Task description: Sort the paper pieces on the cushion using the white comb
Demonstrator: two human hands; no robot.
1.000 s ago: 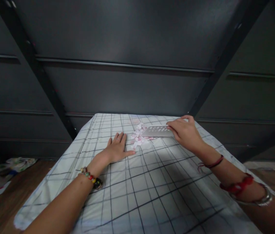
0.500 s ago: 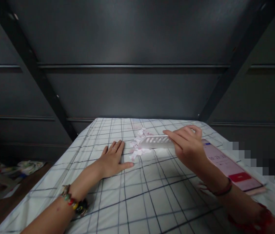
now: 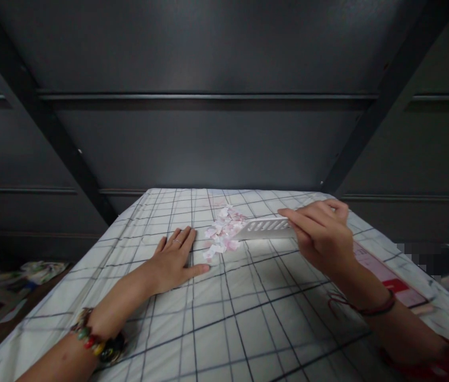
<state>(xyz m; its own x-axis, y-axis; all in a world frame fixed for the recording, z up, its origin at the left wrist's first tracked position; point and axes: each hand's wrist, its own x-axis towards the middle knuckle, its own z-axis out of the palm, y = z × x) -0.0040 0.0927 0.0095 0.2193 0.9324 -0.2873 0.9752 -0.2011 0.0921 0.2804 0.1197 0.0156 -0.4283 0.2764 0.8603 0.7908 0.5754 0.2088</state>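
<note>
A pile of torn white and pink paper scraps (image 3: 222,231) lies on the checked cloth (image 3: 208,318) near the table's middle. My right hand (image 3: 322,233) pinches the near-right end of a white slotted plastic piece (image 3: 266,227), whose exact kind I cannot tell. Its slanted left end reaches the right side of the scraps and hides part of the cloth there. Just left of the pile, my left hand (image 3: 174,262) rests palm down with fingers spread, holding nothing. A small gap separates its thumb from the nearest scraps.
A phone (image 3: 391,278) with a pink and red screen lies at the right edge, partly behind my right forearm. Dark grey panels (image 3: 208,143) stand at the table's far side. Several cluttered items (image 3: 45,270) show low at the left.
The slotted piece has drawn back to the right with my right hand, so more scraps show. My left hand stays flat on the cloth. The camera view has shifted slightly.
</note>
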